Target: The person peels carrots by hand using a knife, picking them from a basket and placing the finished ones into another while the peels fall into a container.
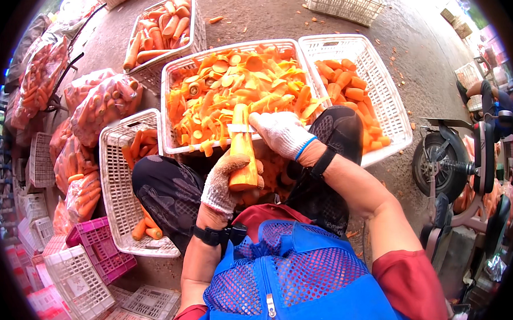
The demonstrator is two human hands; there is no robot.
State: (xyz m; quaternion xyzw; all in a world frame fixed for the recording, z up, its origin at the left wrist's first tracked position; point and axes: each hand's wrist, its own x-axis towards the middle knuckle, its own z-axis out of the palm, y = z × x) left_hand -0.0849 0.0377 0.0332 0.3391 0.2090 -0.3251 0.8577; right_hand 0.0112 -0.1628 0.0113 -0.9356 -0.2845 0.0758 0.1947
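My left hand (222, 181), in a knitted work glove, is wrapped around a thick carrot (244, 162) that stands steeply with its far end over the crate of peelings. Across the upper part of the carrot lies a white peeler (240, 128). Its handle side runs into my right hand (283, 134), which is closed on it in a white glove with a blue cuff edge. Just beyond both hands, a white crate (165, 107) is heaped with orange and yellow carrot peelings and cut ends. My right fingers hide most of the peeler's handle.
To the right, a white crate (388, 88) holds peeled carrots. Another crate (113, 182) with a few carrots stands left of my knee, and a full one (199, 34) farther back. Bagged carrots (107, 105) line the left; a wheeled vehicle (439, 162) stands right.
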